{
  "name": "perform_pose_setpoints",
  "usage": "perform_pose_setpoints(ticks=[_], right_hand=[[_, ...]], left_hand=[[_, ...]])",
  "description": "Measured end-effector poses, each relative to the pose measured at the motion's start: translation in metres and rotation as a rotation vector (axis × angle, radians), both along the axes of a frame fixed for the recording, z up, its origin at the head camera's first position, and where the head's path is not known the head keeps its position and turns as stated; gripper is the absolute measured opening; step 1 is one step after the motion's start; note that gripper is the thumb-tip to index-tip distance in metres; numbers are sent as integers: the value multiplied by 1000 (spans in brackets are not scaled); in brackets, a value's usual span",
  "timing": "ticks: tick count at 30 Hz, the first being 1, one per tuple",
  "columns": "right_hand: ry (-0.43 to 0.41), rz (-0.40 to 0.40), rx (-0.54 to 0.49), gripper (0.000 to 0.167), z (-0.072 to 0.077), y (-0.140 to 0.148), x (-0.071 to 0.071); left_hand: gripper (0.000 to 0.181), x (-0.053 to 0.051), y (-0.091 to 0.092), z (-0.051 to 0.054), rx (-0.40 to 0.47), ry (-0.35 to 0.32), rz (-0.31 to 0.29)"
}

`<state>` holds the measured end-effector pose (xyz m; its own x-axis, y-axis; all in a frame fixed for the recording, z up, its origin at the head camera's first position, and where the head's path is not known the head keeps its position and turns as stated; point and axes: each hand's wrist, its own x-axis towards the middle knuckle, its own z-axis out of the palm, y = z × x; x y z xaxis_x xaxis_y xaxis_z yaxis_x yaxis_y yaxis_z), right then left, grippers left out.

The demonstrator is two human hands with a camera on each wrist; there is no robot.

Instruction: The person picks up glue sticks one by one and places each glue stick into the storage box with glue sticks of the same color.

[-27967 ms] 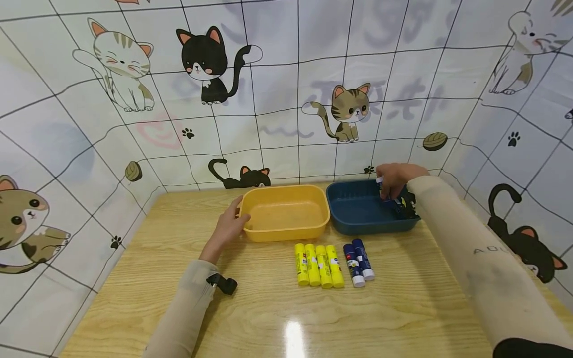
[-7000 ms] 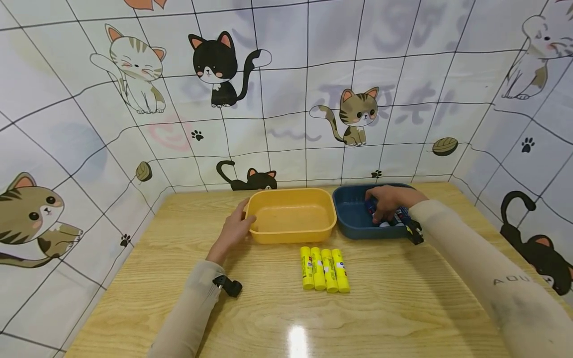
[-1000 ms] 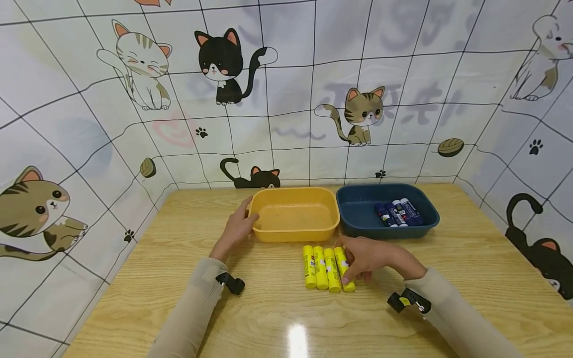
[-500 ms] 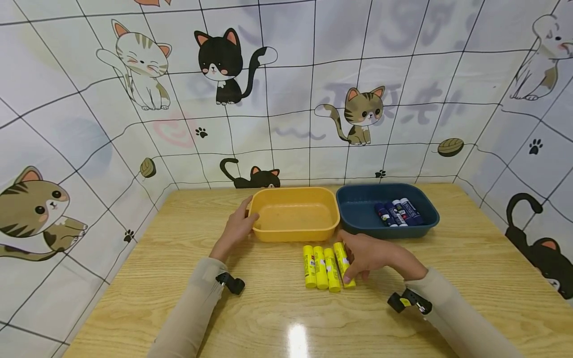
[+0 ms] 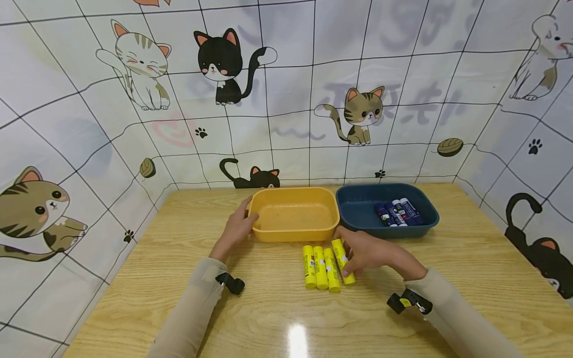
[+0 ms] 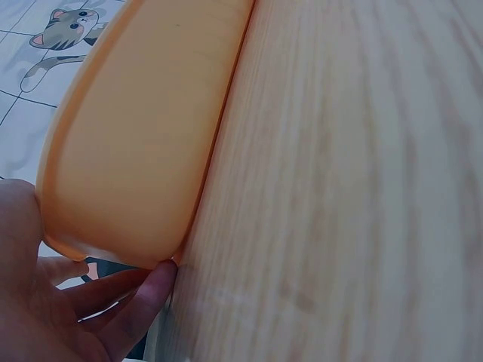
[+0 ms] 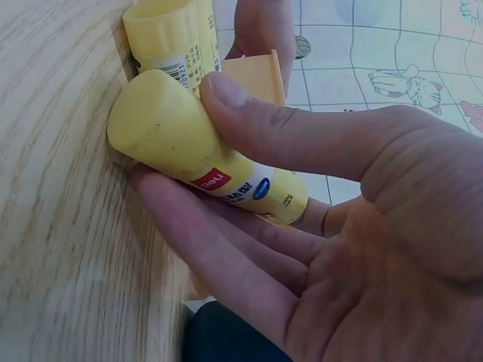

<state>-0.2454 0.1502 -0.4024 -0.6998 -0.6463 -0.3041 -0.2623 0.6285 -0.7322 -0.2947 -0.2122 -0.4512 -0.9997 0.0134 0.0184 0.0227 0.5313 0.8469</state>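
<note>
1. Cat-print wall is backing the table.
2. My right hand is pinching a yellow stick between thumb and fingers, before the yellow tray; apparently, I am picking it up.
3. Next move is probably calling for lifting clear of three neighbours.
4. My left hand is gripping the tray's end; blue sticks are lying in the blue tray.

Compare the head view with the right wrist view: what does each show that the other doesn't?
Head only: dark blue tubes inside the blue bin and a printed black-and-white cat.
Right wrist only: a readable red logo on the held yellow glue stick and a barcode on its neighbour.
Both: the right hand gripping that stick, and the left hand at the yellow bin.
</note>
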Motion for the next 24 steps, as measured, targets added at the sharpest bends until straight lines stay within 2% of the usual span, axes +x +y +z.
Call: perform_pose_setpoints(ticks=[1, 8, 15, 24], right_hand=[[-6, -4, -1, 73, 0, -1, 0], [102, 3, -5, 76, -1, -2, -2], [85, -17, -38, 72, 2, -1, -1], [167, -27, -42, 70, 12, -1, 0]], left_hand=[[67, 0, 0, 0, 0, -1, -1], [68, 0, -1, 1, -3, -3, -3], [67, -1, -1, 1, -9, -3, 2], [68, -2, -2, 0, -32, 7, 0]])
